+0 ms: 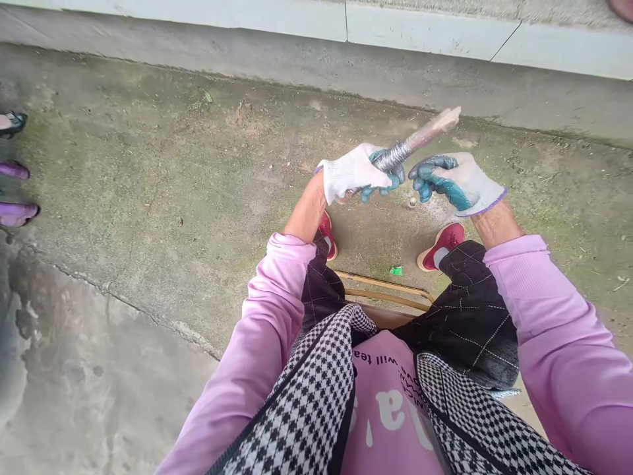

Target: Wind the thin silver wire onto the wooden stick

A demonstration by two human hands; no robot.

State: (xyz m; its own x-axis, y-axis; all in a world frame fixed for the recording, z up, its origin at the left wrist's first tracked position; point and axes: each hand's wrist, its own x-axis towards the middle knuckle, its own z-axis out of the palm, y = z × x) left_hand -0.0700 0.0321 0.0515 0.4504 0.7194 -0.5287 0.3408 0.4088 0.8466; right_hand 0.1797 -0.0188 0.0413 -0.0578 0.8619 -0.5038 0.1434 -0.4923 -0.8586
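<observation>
My left hand (360, 173), in a white glove with a teal-coated palm, is wrapped around a wooden stick (429, 132). Silvery wire (393, 156) is wound closely about the stick's middle. The stick slants up to the right, its pale, broken-looking end free. Just right of the winding is my right hand (452, 181), in a matching glove. Its fingers are curled together in a pinch, apart from the stick. Whatever lies between those fingertips is too small to make out. A small pale object (412, 203) sits on the ground below the hands.
I sit with red shoes (442, 245) apart on mossy concrete (148, 165). A yellowish metal bar (386, 297) shows between my legs. A green scrap (396, 270) lies ahead of it. A low ledge with pale tiles (420, 30) runs across the front. Other people's feet (17, 212) are at far left.
</observation>
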